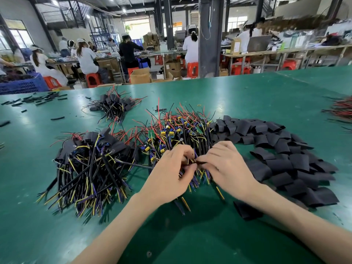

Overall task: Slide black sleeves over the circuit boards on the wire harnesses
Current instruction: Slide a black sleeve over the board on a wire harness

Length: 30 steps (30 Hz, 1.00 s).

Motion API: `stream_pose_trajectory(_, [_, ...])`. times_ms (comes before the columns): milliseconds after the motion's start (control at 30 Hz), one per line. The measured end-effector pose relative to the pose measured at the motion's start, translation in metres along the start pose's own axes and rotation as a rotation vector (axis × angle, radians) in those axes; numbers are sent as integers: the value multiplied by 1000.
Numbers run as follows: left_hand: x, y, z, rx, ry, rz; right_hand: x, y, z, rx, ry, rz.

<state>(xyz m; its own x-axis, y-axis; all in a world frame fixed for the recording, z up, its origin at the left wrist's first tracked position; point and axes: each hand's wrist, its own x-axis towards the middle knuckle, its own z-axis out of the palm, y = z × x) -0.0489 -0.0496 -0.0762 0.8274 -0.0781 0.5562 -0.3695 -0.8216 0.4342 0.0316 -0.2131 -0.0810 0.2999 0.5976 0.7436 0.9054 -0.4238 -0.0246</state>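
The green bench (pixel 247 88) carries everything, and the middle heap of bare wire harnesses (pixel 181 130) serves as the landmark: to its right spreads a wide drift of flat black sleeves (pixel 282 149), to its left lies a pile of sleeved harnesses (pixel 91 159), and beyond it to the left sits a smaller sleeved bundle (pixel 112 105). The harnesses look light and floppy, their thin wires apt to tangle, so each is best taken by its stiff circuit board (pixel 150 134) or the cable just below it; the sleeves look limp, thin and slick, probably needing a pinch to open the mouth. At the near edge of the middle heap the left hand (pixel 171 174) and right hand (pixel 226 164) meet fingertip to fingertip, both curled and pinching a dark cable end among yellow and purple leads; whether a sleeve is between them cannot be told
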Motion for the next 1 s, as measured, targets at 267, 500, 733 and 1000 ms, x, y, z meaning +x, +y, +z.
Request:
stream_pose_trajectory(267, [7,-23,-9,79,-72,-113,3,25,-10,239,105,357])
stream_pose_trajectory(500, [8,-18,-7,-152,-22,-148,2,22,-7,190,48,204])
stream_pose_trajectory(733, [8,-9,-11,-306,-40,-220,-1,15,-3,114,-20,159])
stream_pose_trajectory(1000, [8,-7,-13,-346,-53,-254,-4,9,1,105,-24,113])
